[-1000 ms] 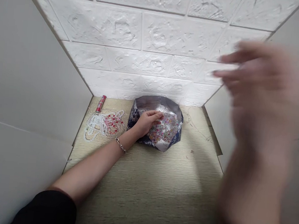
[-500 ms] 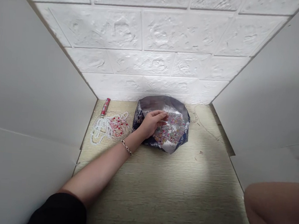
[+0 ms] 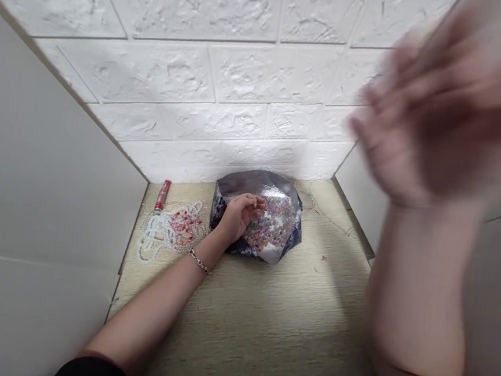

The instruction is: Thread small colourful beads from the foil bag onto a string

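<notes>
From where I stood, the person's left hand (image 3: 239, 213) lay inside the mouth of a crumpled foil bag (image 3: 255, 182) at the back of the table (image 3: 265, 324), close to the white brick-patterned wall (image 3: 225, 80). The bag's top was pushed wide and its sides slumped low, which left the heap of small coloured beads (image 3: 271, 228) inside open to reach from above. The fingers of that hand were curled inward with their tips down among the beads. Whether they pinched one I could not tell, since the beads were too small. The forearm stretched flat along the table, likely because the bag sat so far back, and a thin bracelet (image 3: 200, 261) circled the wrist. Just to the left of the bag lay a loose tangle of bead strands (image 3: 170, 228), white and red, kept apart from the loose beads, with a small red tube (image 3: 163, 194) beyond them at the foot of the wall. The right hand (image 3: 436, 122) hung high and close to the camera, well clear of the table. It was badly blurred, but its fingers looked spread and slack, with nothing in them that I could see.
</notes>
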Available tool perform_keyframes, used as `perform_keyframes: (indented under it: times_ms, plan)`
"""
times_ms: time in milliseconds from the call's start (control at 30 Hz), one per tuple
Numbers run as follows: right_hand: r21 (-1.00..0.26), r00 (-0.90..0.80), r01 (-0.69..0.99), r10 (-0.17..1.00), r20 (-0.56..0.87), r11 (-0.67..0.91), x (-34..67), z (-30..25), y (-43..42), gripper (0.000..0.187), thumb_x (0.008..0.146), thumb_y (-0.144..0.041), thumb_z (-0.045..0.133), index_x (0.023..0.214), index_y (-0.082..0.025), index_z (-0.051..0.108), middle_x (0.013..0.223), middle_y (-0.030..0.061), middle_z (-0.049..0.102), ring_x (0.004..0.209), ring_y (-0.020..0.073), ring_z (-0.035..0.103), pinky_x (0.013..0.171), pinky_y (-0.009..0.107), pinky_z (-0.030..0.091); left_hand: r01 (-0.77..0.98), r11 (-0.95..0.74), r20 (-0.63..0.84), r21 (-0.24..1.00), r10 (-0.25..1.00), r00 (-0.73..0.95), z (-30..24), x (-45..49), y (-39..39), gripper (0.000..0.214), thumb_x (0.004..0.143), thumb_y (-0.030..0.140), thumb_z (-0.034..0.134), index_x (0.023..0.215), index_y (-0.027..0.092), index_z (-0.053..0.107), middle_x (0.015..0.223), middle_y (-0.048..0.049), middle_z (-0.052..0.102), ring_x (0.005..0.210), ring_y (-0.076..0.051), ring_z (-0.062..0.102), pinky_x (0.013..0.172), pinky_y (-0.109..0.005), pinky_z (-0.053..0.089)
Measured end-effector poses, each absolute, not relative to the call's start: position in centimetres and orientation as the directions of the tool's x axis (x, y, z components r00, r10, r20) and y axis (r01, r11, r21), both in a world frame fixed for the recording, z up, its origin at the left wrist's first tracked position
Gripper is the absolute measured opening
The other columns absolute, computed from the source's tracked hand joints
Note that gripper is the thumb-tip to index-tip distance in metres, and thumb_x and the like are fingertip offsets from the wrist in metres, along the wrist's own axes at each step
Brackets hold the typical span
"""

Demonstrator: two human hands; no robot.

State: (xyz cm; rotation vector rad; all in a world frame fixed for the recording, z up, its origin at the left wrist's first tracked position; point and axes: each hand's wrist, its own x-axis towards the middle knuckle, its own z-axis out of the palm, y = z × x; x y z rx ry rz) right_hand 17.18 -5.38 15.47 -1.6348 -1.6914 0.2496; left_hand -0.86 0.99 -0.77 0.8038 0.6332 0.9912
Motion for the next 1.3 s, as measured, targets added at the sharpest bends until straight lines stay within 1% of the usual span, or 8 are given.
perform_keyframes:
  times_ms: [133, 167, 300, 400, 667, 1067, 1200, 1300]
  plan:
    - [-0.657, -0.44, 0.674, 0.898, 0.012, 0.338, 14.2, 11.5, -1.9, 0.02, 0.072, -0.022, 0.046, 0.085, -0.019, 0.061, 0.082, 0.001, 0.062, 0.069, 0.0098, 0.055, 0.061, 0.022, 0.042, -0.442, 0.341, -0.137, 0.83, 0.892, 0.431, -0.6, -0.9, 0.8, 0.007, 0.059, 0.015, 0.048, 0.054, 0.013, 0.046, 0.062, 0.0011, 0.054, 0.046, -0.003, 0.044, 0.038, -0.015, 0.026]
    - [-0.606, -0.47, 0.716, 0.881, -0.053, 0.346, 13.6, 10.1, -1.1, 0.019, 0.069, -0.017, 0.048, 0.081, -0.019, 0.062, 0.081, 0.0016, 0.062, 0.07, 0.0107, 0.054, 0.062, 0.023, 0.042, -0.437, 0.349, -0.144, 0.829, 0.888, 0.436, -0.6, -0.9, 0.8, 0.006, 0.06, 0.016, 0.048, 0.055, 0.013, 0.045, 0.06, 0.002, 0.053, 0.042, -0.002, 0.04, 0.036, -0.015, 0.024]
    - [-0.281, -0.277, 0.931, 0.953, -0.125, 0.234, 12.5, 5.7, 0.6, 0.026, 0.063, -0.005, 0.043, 0.075, -0.015, 0.063, 0.077, 0.0085, 0.061, 0.068, 0.0151, 0.054, 0.059, 0.026, 0.038, -0.405, 0.378, -0.171, 0.833, 0.871, 0.46, -0.4, -0.9, 0.7, 0.008, 0.061, 0.02, 0.049, 0.06, 0.015, 0.042, 0.055, 0.0053, 0.046, 0.033, -0.001, 0.029, 0.031, -0.016, 0.008]
    - [-0.207, -0.242, 0.955, 0.962, -0.13, 0.213, 13.0, 4.4, 0.8, 0.027, 0.062, -0.003, 0.042, 0.074, -0.014, 0.064, 0.074, 0.0101, 0.061, 0.066, 0.0162, 0.055, 0.057, 0.026, 0.038, -0.388, 0.388, -0.186, 0.836, 0.866, 0.465, -0.2, -0.8, 0.7, 0.01, 0.063, 0.022, 0.049, 0.063, 0.017, 0.04, 0.054, 0.0062, 0.044, 0.031, 0.0, 0.026, 0.031, -0.017, 0.003]
    - [-0.204, -0.192, 0.967, 0.963, -0.187, 0.153, 13.3, 3.9, 0.9, 0.024, 0.063, -0.011, 0.045, 0.076, -0.02, 0.064, 0.083, 0.0108, 0.06, 0.071, 0.0211, 0.057, 0.055, 0.029, 0.038, -0.374, 0.403, -0.19, 0.836, 0.85, 0.492, -0.1, -0.9, 0.6, 0.013, 0.065, 0.026, 0.05, 0.065, 0.018, 0.041, 0.05, 0.0067, 0.038, 0.031, 0.0, 0.026, 0.031, -0.016, 0.005]
    - [-0.17, -0.191, 0.973, 0.959, -0.21, 0.157, 12.4, 3.2, 0.5, 0.015, 0.064, -0.01, 0.043, 0.067, -0.014, 0.057, 0.071, 0.0107, 0.058, 0.062, 0.0175, 0.054, 0.051, 0.026, 0.035, -0.374, 0.416, -0.205, 0.829, 0.848, 0.488, -0.1, -0.9, 0.7, 0.013, 0.065, 0.026, 0.052, 0.065, 0.018, 0.042, 0.044, 0.0084, 0.027, 0.03, 0.0, 0.019, 0.032, -0.016, 0.003]
    - [-0.292, -0.251, 0.929, 0.967, -0.043, 0.228, 12.7, 3.4, 0.7, 0.011, 0.067, -0.014, 0.039, 0.067, -0.015, 0.05, 0.075, 0.0083, 0.056, 0.069, 0.0156, 0.051, 0.059, 0.026, 0.035, -0.384, 0.396, -0.207, 0.834, 0.87, 0.448, 0.0, -0.9, 0.6, 0.014, 0.063, 0.026, 0.053, 0.064, 0.018, 0.042, 0.042, 0.0096, 0.019, 0.03, 0.0, 0.013, 0.032, -0.016, 0.002]
    - [-0.476, -0.147, 0.86, 0.982, 0.114, 0.184, 12.8, 3.8, 0.7, 0.015, 0.074, -0.019, 0.03, 0.069, -0.017, 0.043, 0.072, 0.0048, 0.053, 0.066, 0.0133, 0.047, 0.058, 0.025, 0.035, -0.395, 0.371, -0.187, 0.84, 0.882, 0.431, -0.1, -0.9, 0.6, 0.014, 0.063, 0.027, 0.054, 0.064, 0.018, 0.043, 0.042, 0.0096, 0.018, 0.03, 0.0, 0.012, 0.032, -0.016, 0.002]
